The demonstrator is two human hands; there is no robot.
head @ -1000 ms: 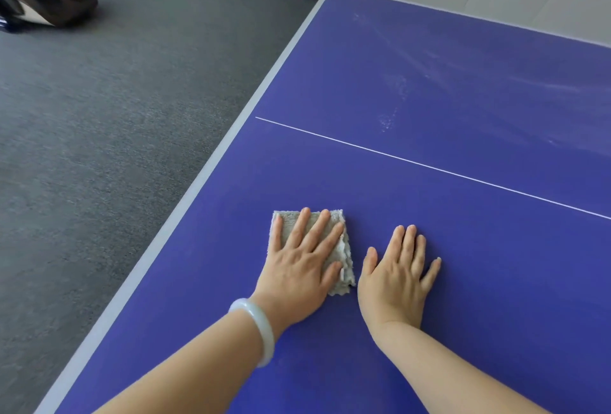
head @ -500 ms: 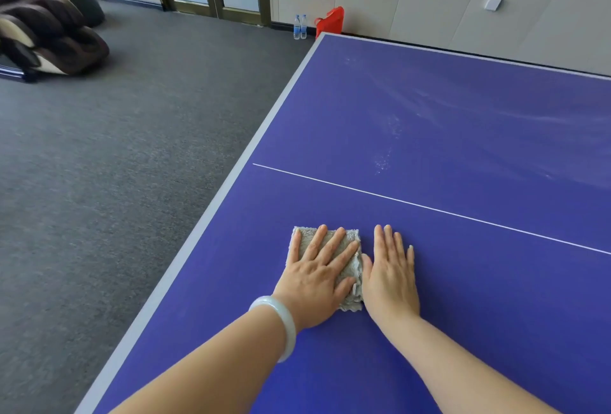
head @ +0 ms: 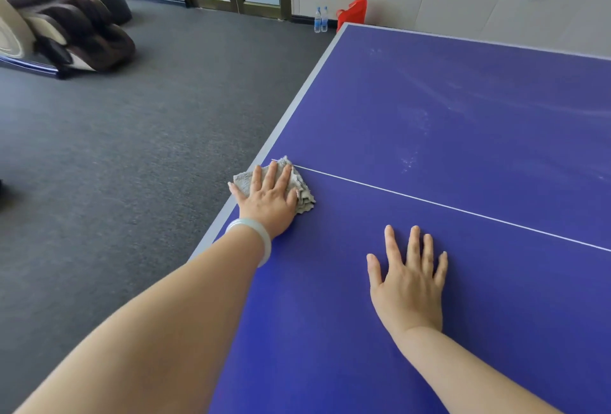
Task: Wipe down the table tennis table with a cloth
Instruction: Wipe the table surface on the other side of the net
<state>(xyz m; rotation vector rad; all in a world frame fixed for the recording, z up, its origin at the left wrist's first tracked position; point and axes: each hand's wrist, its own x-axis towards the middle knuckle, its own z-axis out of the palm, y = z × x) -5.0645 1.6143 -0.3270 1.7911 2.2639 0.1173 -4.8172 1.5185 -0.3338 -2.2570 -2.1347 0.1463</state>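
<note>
The blue table tennis table (head: 463, 122) fills the right of the view, with a white line across it and pale dusty smears toward the far end. A folded grey cloth (head: 302, 193) lies at the table's left edge, right where the white line begins. My left hand (head: 269, 200) presses flat on the cloth with straight fingers; a pale bangle sits on that wrist. My right hand (head: 408, 278) rests flat on the bare blue surface, fingers spread, well to the right of the cloth and nearer to me.
Grey carpet (head: 132, 165) lies left of the table's grey edge strip. A brown massage chair (head: 62, 26) stands at the far left. Two water bottles (head: 320, 19) and a red bag (head: 353, 13) sit by the wall near glass doors.
My left hand has pushed the cloth forward and left to the table's edge at the white line. My right hand stayed on the table, and the two hands are now far apart.
</note>
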